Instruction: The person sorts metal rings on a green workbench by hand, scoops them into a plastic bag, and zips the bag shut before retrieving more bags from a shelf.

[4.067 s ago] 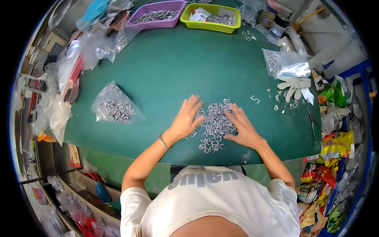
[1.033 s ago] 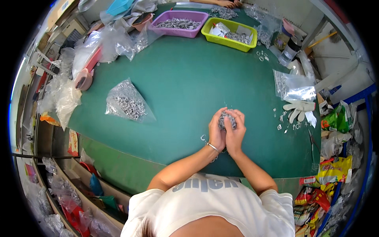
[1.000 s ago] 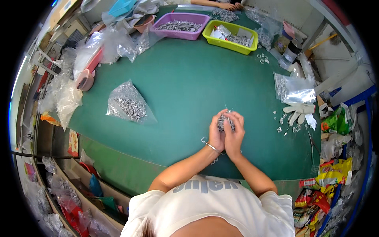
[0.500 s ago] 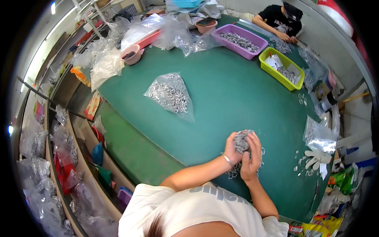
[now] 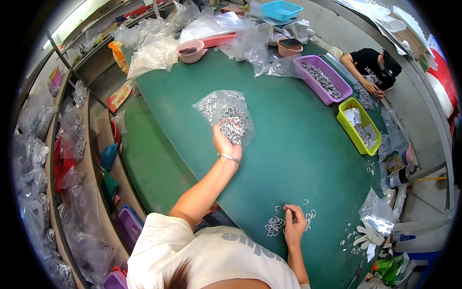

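My left hand (image 5: 225,140) reaches out across the green table, palm up, cupped under a heap of small silver metal rings (image 5: 235,126). It is at the near side of a clear plastic bag (image 5: 211,103) full of similar rings; whether the hand is inside the bag's mouth or just over it, I cannot tell. Close to my body, my right hand (image 5: 294,226) rests beside a small loose pile of rings (image 5: 275,226), fingers loosely bent and thumb apart, with nothing visible in it. Several of these rings look open on one side.
Purple (image 5: 332,98) and lime-green (image 5: 342,115) tubs of metal parts stand at the far right, near another person (image 5: 370,72) handling parts. A white glove (image 5: 368,237) lies at the right edge. Plastic bags (image 5: 154,54) and a pink bowl (image 5: 191,57) sit far left.
Both hands were together around the clump of rings above the pile. Now the left hand has carried rings away to the bag, and the right hand is lower by the pile. The view has shifted.
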Available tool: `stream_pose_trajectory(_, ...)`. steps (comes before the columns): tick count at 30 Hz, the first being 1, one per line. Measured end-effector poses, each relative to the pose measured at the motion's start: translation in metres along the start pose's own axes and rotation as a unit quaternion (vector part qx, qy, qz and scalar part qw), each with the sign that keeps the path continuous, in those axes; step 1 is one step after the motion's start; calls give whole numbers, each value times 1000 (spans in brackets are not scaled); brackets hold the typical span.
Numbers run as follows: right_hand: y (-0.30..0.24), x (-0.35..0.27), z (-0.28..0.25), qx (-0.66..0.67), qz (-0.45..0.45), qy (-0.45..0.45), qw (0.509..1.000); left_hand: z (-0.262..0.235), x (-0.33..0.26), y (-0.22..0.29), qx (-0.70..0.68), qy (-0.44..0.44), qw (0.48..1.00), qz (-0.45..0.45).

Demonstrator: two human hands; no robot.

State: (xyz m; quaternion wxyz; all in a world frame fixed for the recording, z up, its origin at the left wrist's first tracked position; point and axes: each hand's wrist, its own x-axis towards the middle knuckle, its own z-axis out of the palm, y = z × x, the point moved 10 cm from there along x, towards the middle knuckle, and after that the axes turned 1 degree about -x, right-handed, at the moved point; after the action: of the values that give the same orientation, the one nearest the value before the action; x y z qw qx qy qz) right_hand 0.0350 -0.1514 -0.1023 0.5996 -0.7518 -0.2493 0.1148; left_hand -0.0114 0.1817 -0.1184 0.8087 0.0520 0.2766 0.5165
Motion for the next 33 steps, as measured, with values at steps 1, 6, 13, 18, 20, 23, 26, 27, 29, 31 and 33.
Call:
stream_pose_trajectory(1, 3, -4, 3, 24, 15, -8, 1000, 0, 6, 9, 13, 12, 999, 47)
stream_pose_trajectory(6, 3, -14, 3, 14, 22, 17, 1000, 28, 30, 41, 109, 13, 962, 250)
stream_pose_trajectory(13, -18, -27, -55, -107, -62, 87, 989, 65, 29, 24, 447, -159, 857, 201)
stream_pose_trajectory(18, 1, -25, -114, -204, -56, 90, 973, 68, 3, 19, 589, -260, 742, 187)
stream_pose_trajectory(20, 7, -11, -108, -257, -39, 44, 964, 74, -50, 30, 651, -274, 587, 395)
stream_pose_trajectory(23, 10, 4, -88, -292, -42, -18, 955, 57, -140, -17, 609, -499, 581, 205)
stream_pose_trajectory(26, 15, -1, -58, -273, -44, -109, 955, -15, -234, -75, 667, -648, 354, 100)
stream_pose_trajectory(27, 14, -9, -49, -272, -52, -146, 950, -33, -242, -81, 682, -650, 318, 107)
stream_pose_trajectory(29, 12, -24, -37, -237, -49, -188, 952, -66, -246, -94, 707, -648, 252, 128)
stream_pose_trajectory(31, 8, -31, -42, -160, -27, -171, 972, -64, -254, -108, 690, -664, 251, 142)
stream_pose_trajectory(33, -1, -6, -51, -181, -77, -116, 974, -62, -259, -127, 669, -682, 257, 146)
